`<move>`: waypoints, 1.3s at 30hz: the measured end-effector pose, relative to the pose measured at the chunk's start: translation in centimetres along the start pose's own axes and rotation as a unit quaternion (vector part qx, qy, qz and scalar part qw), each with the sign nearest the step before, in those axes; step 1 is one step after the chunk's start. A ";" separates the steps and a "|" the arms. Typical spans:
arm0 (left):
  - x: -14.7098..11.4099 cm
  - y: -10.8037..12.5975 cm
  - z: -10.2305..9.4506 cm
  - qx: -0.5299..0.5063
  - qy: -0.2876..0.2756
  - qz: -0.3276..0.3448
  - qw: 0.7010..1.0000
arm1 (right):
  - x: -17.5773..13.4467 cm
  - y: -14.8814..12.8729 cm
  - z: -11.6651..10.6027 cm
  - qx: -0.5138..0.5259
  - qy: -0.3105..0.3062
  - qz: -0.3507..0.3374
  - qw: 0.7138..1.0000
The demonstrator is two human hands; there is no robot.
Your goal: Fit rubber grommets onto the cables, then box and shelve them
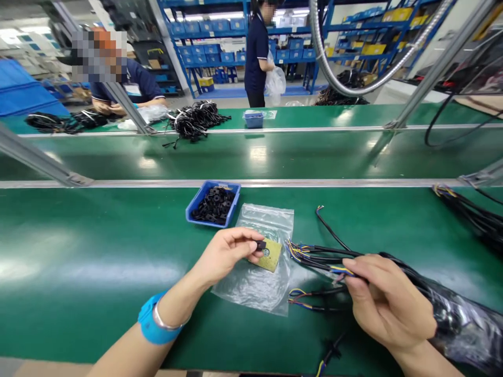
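Note:
Between the thumb and fingers of my left hand [231, 250] is a small black plastic part [260, 244]. It is held just over a yellowish square plate [271, 256] with a round mark, which lies on a clear plastic bag [255, 293]. My right hand [387, 298] pinches a black cable [346, 270] near its end, where blue and yellow wires stick out. More black cables [326, 251] with bared coloured wires lie behind and beside that hand. A blue bin [189, 213] full of small black parts [216, 204] stands beyond my left hand.
A plastic-wrapped cable bundle [467, 324] lies at the right, with another cable bundle [471, 214] behind it. Metal rails [251, 183] cross the green table [78, 262]. Across it, one person [137, 78] sits by black cables [196, 120]; another person [256, 57] stands holding clear plastic.

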State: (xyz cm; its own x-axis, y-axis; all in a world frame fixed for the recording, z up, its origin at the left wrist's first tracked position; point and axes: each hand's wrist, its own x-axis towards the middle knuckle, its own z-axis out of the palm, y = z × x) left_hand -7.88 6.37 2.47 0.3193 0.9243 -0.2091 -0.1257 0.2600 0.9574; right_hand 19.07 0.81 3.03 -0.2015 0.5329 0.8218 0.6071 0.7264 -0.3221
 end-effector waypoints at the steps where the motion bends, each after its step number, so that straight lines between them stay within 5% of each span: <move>1: 0.0 -0.6 0.3 -0.010 -0.018 -0.024 0.999 | 0.0 0.0 0.0 0.001 0.014 0.004 1.000; 6: -0.1 -2.4 0.2 0.022 -0.073 -0.067 0.995 | -0.2 0.1 0.3 0.014 0.018 0.040 0.999; 9: -0.4 -2.8 0.4 0.227 -0.032 0.061 0.971 | -0.2 -0.1 0.4 0.022 -0.014 0.045 0.999; 11: -0.4 -3.1 0.7 0.400 -0.002 0.204 0.894 | -0.2 -0.2 0.5 0.031 -0.031 0.049 0.998; 13: -0.3 -3.5 1.1 0.533 0.009 0.320 0.783 | -0.2 -0.2 0.4 0.045 -0.047 0.053 0.996; 17: -0.1 -3.5 2.2 0.703 -0.014 0.374 0.604 | -0.1 -0.3 0.2 0.063 -0.073 0.049 0.994; 19: -0.1 -3.2 2.8 0.741 -0.040 0.366 0.562 | 0.0 -0.3 0.2 0.062 -0.083 0.049 0.993; 22: 0.2 -2.6 3.4 0.763 -0.080 0.352 0.536 | -0.1 -0.1 0.3 0.062 -0.089 0.050 0.993; 24: 0.4 -2.3 3.7 0.756 -0.094 0.328 0.558 | -0.2 -0.1 0.4 0.055 -0.086 0.046 0.994; 25: 0.5 -2.2 3.8 0.735 -0.091 0.309 0.596 | -0.2 -0.1 0.5 0.049 -0.084 0.043 0.994; 27: 0.5 -1.9 4.0 0.626 -0.072 0.245 0.737 | -0.1 -0.2 0.5 0.035 -0.080 0.034 0.996; 29: 0.2 -1.4 4.4 0.401 -0.050 0.146 0.903 | 0.3 -0.7 0.4 0.027 -0.079 0.031 0.996; 31: -0.3 -0.9 5.0 0.140 -0.042 0.046 0.988 | 1.0 -1.3 0.4 0.034 -0.082 0.029 0.996; 34: -1.2 -0.5 6.1 -0.115 -0.040 -0.035 0.992 | 2.0 -2.2 0.5 0.048 -0.088 0.017 0.995; 39: -2.0 -1.0 6.7 -0.236 -0.046 -0.071 0.968 | 2.3 -2.5 1.2 0.042 -0.090 0.026 0.995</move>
State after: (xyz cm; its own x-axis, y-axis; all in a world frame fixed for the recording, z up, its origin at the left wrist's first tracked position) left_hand -2.09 2.35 3.30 0.4441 0.8467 -0.2932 -0.4820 0.5016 0.7184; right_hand 16.11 0.73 5.18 -0.3108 0.6341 0.7081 0.5552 0.7258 -0.4062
